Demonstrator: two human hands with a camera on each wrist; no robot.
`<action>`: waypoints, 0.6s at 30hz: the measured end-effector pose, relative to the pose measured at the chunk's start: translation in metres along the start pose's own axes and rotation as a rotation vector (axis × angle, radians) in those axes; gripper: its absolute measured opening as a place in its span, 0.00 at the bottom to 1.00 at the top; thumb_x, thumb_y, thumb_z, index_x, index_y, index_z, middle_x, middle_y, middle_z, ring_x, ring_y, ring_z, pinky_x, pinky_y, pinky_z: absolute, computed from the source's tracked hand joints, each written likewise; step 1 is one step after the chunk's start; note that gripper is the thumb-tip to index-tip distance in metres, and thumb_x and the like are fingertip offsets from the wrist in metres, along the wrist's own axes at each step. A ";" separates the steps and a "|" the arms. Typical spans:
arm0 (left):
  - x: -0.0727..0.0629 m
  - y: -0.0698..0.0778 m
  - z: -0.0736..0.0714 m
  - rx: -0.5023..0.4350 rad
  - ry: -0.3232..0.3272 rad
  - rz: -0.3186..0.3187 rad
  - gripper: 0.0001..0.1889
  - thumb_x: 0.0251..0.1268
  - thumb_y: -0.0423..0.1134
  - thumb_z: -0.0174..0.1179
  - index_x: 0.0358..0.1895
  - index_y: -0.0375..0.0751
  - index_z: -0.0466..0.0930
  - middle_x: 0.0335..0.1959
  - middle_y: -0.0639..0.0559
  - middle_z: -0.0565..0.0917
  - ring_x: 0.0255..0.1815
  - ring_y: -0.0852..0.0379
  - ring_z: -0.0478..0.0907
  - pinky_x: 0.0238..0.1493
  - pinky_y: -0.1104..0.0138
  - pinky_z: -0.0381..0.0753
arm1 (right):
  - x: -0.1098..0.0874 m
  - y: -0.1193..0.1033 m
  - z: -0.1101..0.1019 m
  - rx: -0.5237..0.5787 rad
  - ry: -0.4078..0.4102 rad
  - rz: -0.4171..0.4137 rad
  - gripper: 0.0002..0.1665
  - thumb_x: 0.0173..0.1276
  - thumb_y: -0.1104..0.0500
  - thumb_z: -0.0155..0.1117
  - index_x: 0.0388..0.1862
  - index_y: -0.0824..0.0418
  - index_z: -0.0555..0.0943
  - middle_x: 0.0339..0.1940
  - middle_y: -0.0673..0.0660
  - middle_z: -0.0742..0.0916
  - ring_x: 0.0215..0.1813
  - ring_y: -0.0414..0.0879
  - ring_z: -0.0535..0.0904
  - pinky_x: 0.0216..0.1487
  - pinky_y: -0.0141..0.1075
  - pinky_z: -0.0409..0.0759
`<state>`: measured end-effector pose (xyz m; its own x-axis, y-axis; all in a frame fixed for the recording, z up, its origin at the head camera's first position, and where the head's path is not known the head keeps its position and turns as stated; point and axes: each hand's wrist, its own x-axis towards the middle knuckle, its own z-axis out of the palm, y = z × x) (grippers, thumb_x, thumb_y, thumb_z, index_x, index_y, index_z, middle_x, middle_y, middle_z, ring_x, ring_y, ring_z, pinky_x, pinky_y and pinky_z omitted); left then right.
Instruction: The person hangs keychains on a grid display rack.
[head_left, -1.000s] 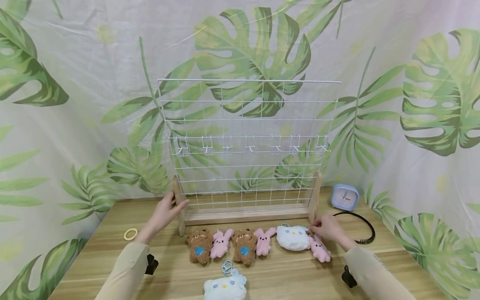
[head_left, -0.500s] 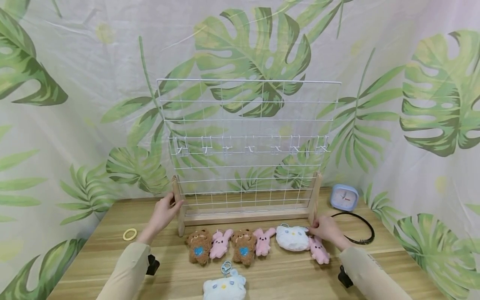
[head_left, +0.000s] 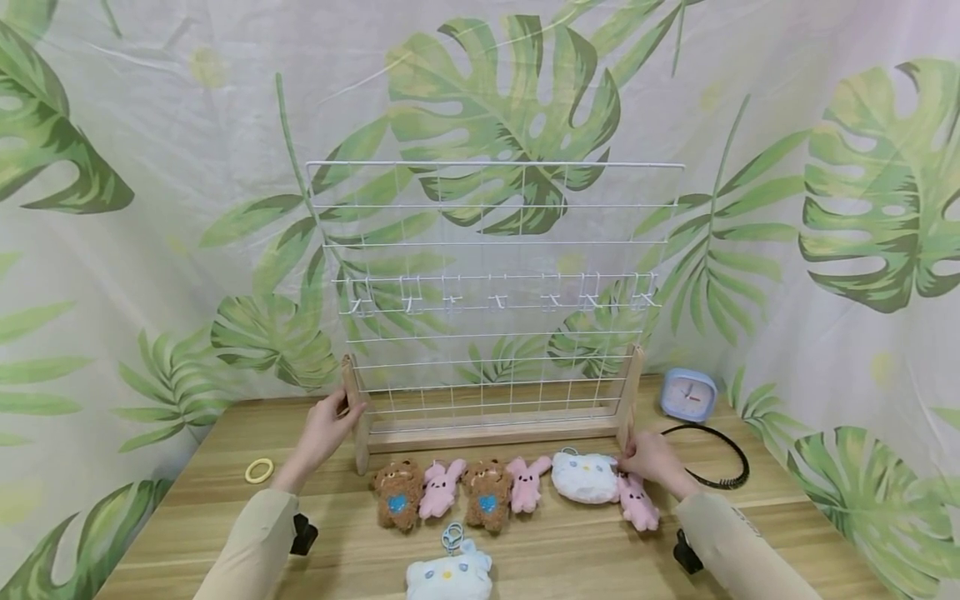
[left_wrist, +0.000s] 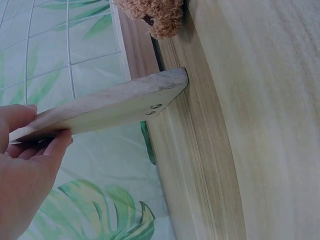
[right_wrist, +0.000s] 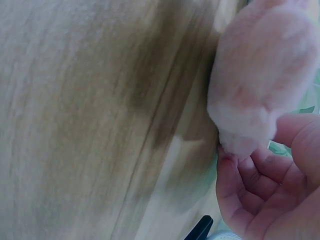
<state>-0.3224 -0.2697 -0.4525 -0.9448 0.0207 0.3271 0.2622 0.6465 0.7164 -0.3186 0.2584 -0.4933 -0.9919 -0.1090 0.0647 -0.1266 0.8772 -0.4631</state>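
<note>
A white wire grid rack on a wooden stand (head_left: 495, 437) stands upright at the table's back, with several small hooks in a row across it. My left hand (head_left: 330, 429) grips the rack's left wooden post (left_wrist: 115, 105), thumb on one side and fingers on the other. At the rack's right foot, my right hand (head_left: 658, 463) pinches the top end of a pink bunny plush (head_left: 637, 507); the right wrist view shows the bunny (right_wrist: 265, 65) close up. Next to it lies a white cat-face plush (head_left: 583, 479).
Further left in that row are two brown bear plushes (head_left: 397, 483) and two pink bunnies (head_left: 527, 485). A second cat-face plush (head_left: 450, 577) with a blue ring lies in front. A blue clock (head_left: 688, 395), black headband (head_left: 744, 454) and yellow ring (head_left: 259, 471) lie at the sides.
The rack's left side has shifted slightly left and toward me, with my left hand on its post. My right hand and the bunny have barely moved.
</note>
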 end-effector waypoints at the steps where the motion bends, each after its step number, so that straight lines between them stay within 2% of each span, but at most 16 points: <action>1: 0.000 0.000 0.000 0.000 0.002 0.000 0.10 0.75 0.36 0.55 0.41 0.28 0.75 0.51 0.26 0.82 0.58 0.33 0.80 0.57 0.50 0.84 | 0.000 0.000 0.000 -0.002 -0.001 -0.007 0.20 0.51 0.60 0.74 0.09 0.56 0.74 0.10 0.43 0.70 0.17 0.37 0.64 0.19 0.25 0.58; 3: 0.000 0.001 0.000 -0.004 0.003 -0.001 0.10 0.75 0.35 0.54 0.41 0.28 0.75 0.53 0.25 0.82 0.59 0.32 0.79 0.58 0.50 0.83 | 0.000 0.000 0.000 -0.005 0.001 -0.024 0.20 0.50 0.62 0.73 0.08 0.55 0.73 0.09 0.43 0.69 0.16 0.37 0.64 0.18 0.25 0.58; 7: -0.001 0.001 0.001 -0.018 -0.013 -0.002 0.13 0.76 0.35 0.53 0.49 0.24 0.75 0.57 0.23 0.78 0.62 0.31 0.76 0.61 0.48 0.80 | -0.002 0.001 -0.001 0.000 0.008 -0.058 0.18 0.48 0.63 0.72 0.07 0.56 0.73 0.09 0.42 0.69 0.16 0.37 0.63 0.18 0.24 0.57; 10: -0.002 0.001 0.001 -0.032 -0.019 -0.002 0.16 0.76 0.34 0.53 0.55 0.23 0.73 0.60 0.22 0.76 0.64 0.30 0.75 0.62 0.48 0.79 | -0.004 0.001 -0.004 0.023 0.023 -0.075 0.15 0.48 0.64 0.72 0.10 0.58 0.76 0.10 0.44 0.73 0.17 0.37 0.65 0.19 0.25 0.60; 14: -0.002 0.001 0.001 -0.039 -0.013 0.002 0.14 0.75 0.34 0.53 0.53 0.23 0.74 0.59 0.22 0.77 0.63 0.30 0.75 0.61 0.48 0.80 | -0.008 -0.001 -0.013 0.046 0.045 -0.090 0.10 0.48 0.64 0.74 0.14 0.60 0.80 0.14 0.48 0.80 0.20 0.37 0.69 0.22 0.26 0.66; 18: -0.002 0.001 0.001 -0.040 -0.004 0.011 0.12 0.75 0.32 0.52 0.49 0.24 0.74 0.58 0.22 0.78 0.63 0.30 0.76 0.61 0.48 0.80 | -0.012 -0.005 -0.024 0.071 0.066 -0.113 0.09 0.49 0.65 0.74 0.17 0.61 0.81 0.17 0.50 0.83 0.22 0.37 0.71 0.25 0.26 0.68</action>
<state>-0.3206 -0.2685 -0.4531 -0.9425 0.0308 0.3328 0.2802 0.6155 0.7367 -0.3059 0.2665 -0.4705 -0.9690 -0.1723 0.1770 -0.2401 0.8255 -0.5108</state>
